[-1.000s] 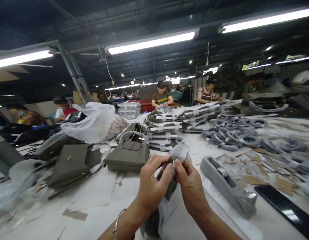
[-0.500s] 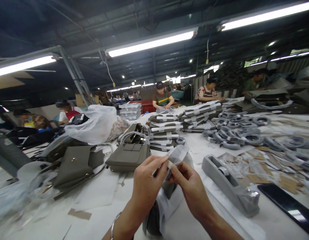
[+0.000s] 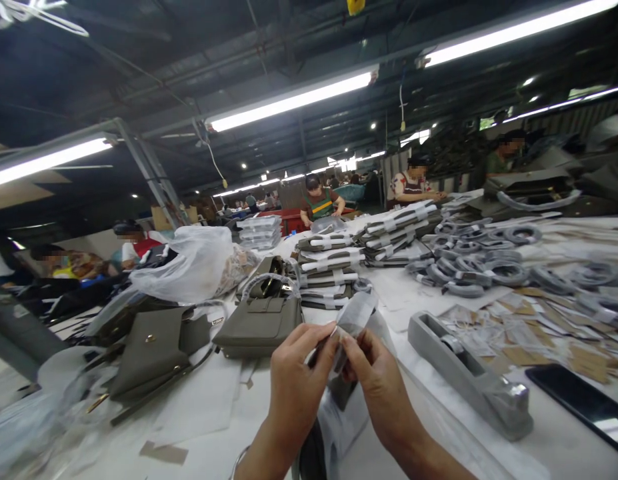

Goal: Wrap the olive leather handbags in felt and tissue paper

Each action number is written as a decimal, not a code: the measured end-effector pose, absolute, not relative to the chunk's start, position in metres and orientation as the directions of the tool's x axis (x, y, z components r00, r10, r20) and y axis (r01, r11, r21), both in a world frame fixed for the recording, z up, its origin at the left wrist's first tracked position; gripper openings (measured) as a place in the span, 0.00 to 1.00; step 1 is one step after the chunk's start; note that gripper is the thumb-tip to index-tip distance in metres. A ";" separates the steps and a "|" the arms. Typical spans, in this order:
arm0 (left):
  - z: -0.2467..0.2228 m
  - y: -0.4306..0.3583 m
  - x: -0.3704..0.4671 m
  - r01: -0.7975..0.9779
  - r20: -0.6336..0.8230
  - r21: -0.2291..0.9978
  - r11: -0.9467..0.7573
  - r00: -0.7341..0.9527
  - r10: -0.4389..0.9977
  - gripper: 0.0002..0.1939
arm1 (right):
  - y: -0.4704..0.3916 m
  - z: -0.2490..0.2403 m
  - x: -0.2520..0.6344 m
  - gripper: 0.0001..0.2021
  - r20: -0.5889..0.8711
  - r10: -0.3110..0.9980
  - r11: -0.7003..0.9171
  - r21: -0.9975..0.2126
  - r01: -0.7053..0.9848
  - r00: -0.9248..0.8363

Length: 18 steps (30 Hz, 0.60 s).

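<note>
My left hand [image 3: 296, 383] and my right hand [image 3: 376, 387] meet in front of me over the white table [image 3: 199, 400]. Both pinch a grey bag strap [image 3: 339, 393] wrapped in thin white paper [image 3: 356, 313], whose loose end sticks up above my fingers. The strap hangs down between my wrists toward the table edge. A grey-green handbag [image 3: 259, 325] stands just beyond my left hand. A grey tape dispenser [image 3: 469, 373] lies to the right of my right hand.
More handbags [image 3: 149, 350] and a clear plastic bag [image 3: 189, 263] lie at left. Stacks of wrapped straps [image 3: 331, 267], coiled straps [image 3: 479, 263], paper tags [image 3: 529, 333] and a black phone [image 3: 583, 403] cover the right. Several people work at the table's far side.
My hands have stayed together on the wrapped strap, fingers shifting slightly along the paper. The view has tilted and moved a little.
</note>
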<state>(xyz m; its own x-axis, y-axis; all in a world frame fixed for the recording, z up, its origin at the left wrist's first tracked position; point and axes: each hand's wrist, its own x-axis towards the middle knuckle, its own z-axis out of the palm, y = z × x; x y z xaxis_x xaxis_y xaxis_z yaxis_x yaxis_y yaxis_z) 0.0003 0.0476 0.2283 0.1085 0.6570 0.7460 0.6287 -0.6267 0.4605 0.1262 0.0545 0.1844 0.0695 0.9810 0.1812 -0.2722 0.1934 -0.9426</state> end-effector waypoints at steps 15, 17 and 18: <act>0.202 0.029 0.022 0.877 0.851 0.032 -0.479 0.228 0.474 0.21 | 0.056 0.182 0.126 0.15 0.203 0.979 0.184 -0.886 -0.426 0.001; 0.202 0.028 0.021 0.870 0.843 0.044 -0.491 0.231 0.485 0.22 | 0.055 0.182 0.128 0.15 0.200 0.979 0.168 -0.884 -0.437 -0.029; 0.203 0.027 0.018 0.858 0.832 0.074 -0.509 0.228 0.506 0.22 | 0.054 0.183 0.129 0.15 0.206 0.978 0.173 -0.887 -0.429 -0.032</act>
